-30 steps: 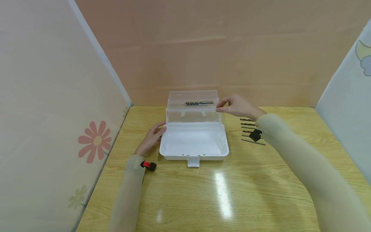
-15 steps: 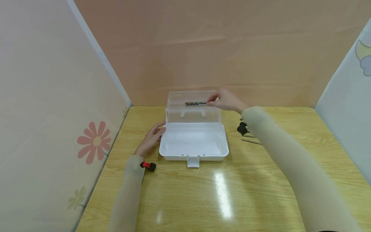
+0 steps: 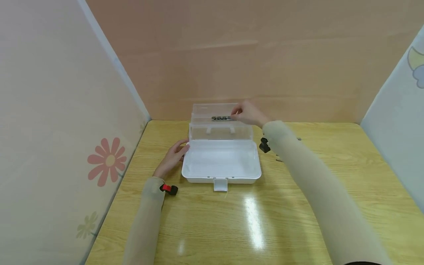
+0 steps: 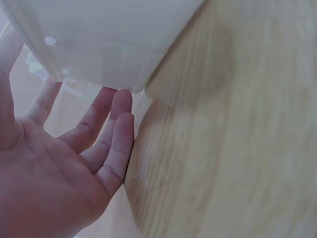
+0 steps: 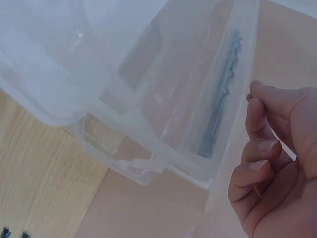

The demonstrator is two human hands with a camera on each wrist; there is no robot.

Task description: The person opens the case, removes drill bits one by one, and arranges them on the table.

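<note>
White box (image 3: 221, 163), lid raised: set on the wooden table (image 3: 251, 221), latch tab facing the near edge. Clear tray (image 3: 220, 112) is carried above the back of the box; drill bits (image 3: 222, 118) are laid lengthwise in it. Right hand (image 3: 246, 112): held at the tray's right end, fingers (image 5: 257, 144) curled together beside the bits (whether a bit is actually pinched cannot be told from either view). Left hand (image 3: 173, 156): grip spread, straight fingers (image 4: 116, 129) rested against the box's left wall. A few loose bits (image 3: 279, 159) are partly seen on the table behind the right sleeve.
</note>
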